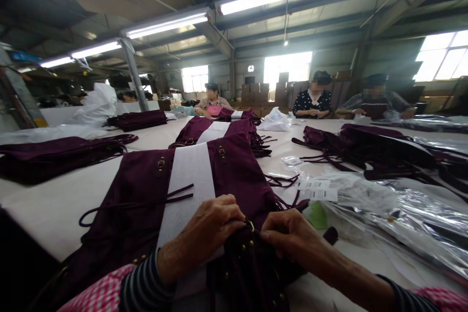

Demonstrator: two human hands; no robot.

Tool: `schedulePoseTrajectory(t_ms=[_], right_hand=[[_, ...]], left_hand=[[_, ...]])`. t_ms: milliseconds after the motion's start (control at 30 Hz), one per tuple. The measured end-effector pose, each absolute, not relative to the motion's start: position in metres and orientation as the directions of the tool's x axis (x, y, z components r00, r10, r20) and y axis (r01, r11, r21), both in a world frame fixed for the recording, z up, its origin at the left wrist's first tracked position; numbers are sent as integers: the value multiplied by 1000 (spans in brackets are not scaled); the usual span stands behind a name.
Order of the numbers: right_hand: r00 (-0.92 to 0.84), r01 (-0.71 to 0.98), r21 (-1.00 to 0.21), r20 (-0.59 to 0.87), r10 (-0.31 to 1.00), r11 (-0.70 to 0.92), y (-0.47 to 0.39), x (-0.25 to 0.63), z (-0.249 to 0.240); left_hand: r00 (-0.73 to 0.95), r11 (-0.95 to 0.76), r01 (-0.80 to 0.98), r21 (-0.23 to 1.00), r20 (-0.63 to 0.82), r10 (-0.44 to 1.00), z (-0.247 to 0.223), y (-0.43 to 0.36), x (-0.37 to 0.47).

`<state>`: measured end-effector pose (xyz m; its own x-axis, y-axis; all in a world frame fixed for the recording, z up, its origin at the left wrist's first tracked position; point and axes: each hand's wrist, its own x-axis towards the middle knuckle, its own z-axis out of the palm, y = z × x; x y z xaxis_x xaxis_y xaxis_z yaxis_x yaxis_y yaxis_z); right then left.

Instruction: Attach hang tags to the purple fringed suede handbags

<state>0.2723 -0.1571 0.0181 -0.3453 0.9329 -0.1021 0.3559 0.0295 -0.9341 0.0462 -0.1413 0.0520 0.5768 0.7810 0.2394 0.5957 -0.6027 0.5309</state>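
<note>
A dark purple bag piece (248,263) with brass studs and a metal ring lies close in front of me. Fingers closed, my left hand (208,226) pinches its upper edge beside the ring. Just right of the ring, my right hand (292,234) pinches the same piece between thumb and bent fingers. Beneath and beyond them lies a larger purple bag (237,170) with small brass buckles, a white paper band (192,170) across its middle and thin cords over it.
More purple bags (54,153) lie at the left, and others (376,148) at the right. Clear plastic bags (402,209) cover the near right of the white table (54,204). Across it sit several people (316,100).
</note>
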Motion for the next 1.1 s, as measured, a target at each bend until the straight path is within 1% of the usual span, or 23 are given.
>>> schedulePoseTrajectory(t_ms=[67,100,133,167,200,267,300,333,367,433,467,533,633,700,767,867,933,1000,1100], right_hand=[[-365,349,-937,-106,925,31,-157,274,19],[-380,332,-942,-95,920,40,-158,276,20],[-396,313,-948,-78,915,54,-158,278,22],[-413,297,-952,-60,909,72,-159,280,24],[-424,287,-954,-43,905,90,-160,282,28],[-432,277,-954,-14,902,117,-163,287,36],[-432,267,-956,-5,902,123,-164,289,40],[-438,245,-963,-3,899,116,-164,291,44],[-453,208,-973,-8,891,97,-164,292,48],[-507,131,-991,-37,861,34,-163,295,51],[-527,100,-995,-49,849,4,-163,296,51],[-523,51,-998,-54,851,-33,-161,301,48],[-466,-35,-994,-76,882,-105,-162,312,41],[-454,-84,-985,-95,886,-149,-165,319,40],[-453,-88,-985,-94,887,-150,-167,324,41],[-448,-14,-993,-100,889,-118,-168,323,42],[-414,67,-996,-83,906,-61,-169,320,40],[-349,167,-985,-26,937,35,-171,320,38],[-223,318,-929,122,967,191,-179,325,38]], left_hand=[[587,-615,636,467,225,778,55,-142,45],[577,-607,649,458,223,786,58,-143,44],[558,-588,654,476,221,800,60,-144,43],[535,-558,644,524,212,818,64,-144,42],[515,-513,612,602,190,836,67,-145,42],[509,-369,468,803,97,855,73,-145,45],[526,-277,359,891,52,849,75,-145,49],[546,-182,241,953,22,837,75,-144,53],[562,-93,127,988,5,827,75,-142,58],[564,28,-59,998,10,825,71,-136,68],[555,55,-125,991,24,831,68,-133,73],[539,85,-203,976,39,841,60,-127,80],[502,96,-235,967,36,864,51,-123,83],[452,102,-209,973,4,892,46,-123,82],[405,104,-159,982,-31,914,44,-125,82],[407,70,-128,989,-13,914,44,-126,85],[404,38,-139,990,22,915,44,-127,87],[380,28,-129,991,23,925,44,-128,88],[352,42,-114,993,1,936,43,-130,89]])
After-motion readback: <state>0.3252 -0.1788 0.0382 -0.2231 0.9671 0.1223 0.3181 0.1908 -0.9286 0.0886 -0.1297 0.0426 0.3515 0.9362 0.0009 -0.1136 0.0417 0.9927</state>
